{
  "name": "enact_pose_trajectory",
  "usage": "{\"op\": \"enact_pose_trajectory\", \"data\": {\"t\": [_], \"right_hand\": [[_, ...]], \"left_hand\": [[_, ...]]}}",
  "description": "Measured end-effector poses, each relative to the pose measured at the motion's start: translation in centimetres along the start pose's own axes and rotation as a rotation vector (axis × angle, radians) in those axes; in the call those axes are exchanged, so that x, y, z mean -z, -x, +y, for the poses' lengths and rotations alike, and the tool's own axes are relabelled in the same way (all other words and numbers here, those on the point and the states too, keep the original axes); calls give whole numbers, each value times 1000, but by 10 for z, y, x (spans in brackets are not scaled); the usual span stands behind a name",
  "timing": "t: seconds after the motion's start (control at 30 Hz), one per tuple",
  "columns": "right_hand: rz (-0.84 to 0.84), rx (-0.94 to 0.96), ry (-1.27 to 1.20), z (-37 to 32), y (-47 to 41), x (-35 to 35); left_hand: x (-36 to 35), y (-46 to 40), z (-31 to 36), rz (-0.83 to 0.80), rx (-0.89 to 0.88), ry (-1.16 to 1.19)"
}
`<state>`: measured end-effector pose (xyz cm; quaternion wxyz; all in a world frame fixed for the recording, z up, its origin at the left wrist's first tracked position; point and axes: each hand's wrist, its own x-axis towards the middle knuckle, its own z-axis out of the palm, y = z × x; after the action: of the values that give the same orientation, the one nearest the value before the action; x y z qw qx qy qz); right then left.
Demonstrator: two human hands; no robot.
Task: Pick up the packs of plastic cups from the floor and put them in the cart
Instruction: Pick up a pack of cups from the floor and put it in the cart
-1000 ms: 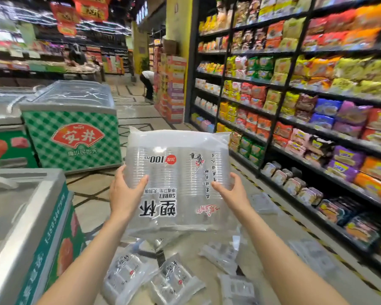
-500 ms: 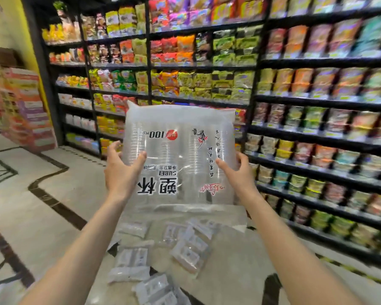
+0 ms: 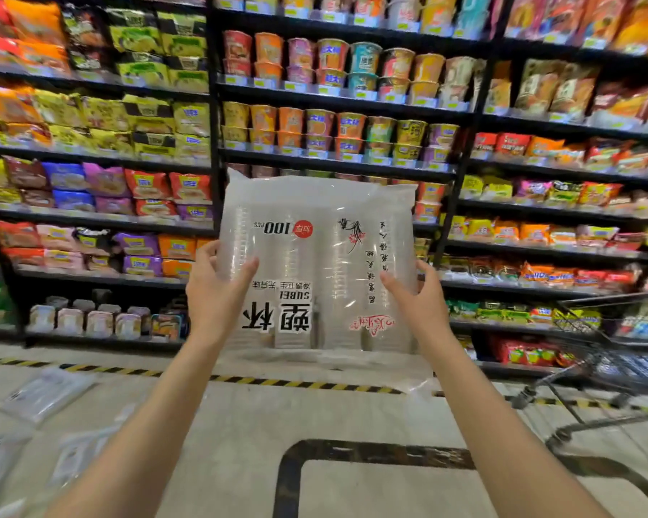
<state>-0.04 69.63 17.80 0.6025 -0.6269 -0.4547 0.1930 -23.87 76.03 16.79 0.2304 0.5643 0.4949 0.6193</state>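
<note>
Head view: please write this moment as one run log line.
left hand: grips pack of cups | right hand: grips pack | cart: at right, pack not yet inside

cup pack (image 3: 320,263) before shelves (image 3: 330,158) | cart (image 3: 614,353) right | floor packs (image 3: 42,394) left

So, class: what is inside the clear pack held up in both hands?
The pack shows stacks of clear cups side by side through its film. Printed labels and the fingers cover parts of them, so the stacks cannot be counted.
</note>
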Motion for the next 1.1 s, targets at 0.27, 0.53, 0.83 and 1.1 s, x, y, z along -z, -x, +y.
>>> {"op": "enact_pose_trajectory", "data": {"t": [0.27,0.53,0.83,1.1], "right_hand": [[171,-66,34,58,-70,104],[345,-125,71,120,-148,171],[543,-147,181,171,-267,252],[705,-152,157,227,-348,329]], "left_hand": [[-163,0,11,-182,2,81],[-317,-14,6,-343,-26,168],[-508,-47,26,-505,-46,271],[-663,-47,33,-667,-41,341]]}}
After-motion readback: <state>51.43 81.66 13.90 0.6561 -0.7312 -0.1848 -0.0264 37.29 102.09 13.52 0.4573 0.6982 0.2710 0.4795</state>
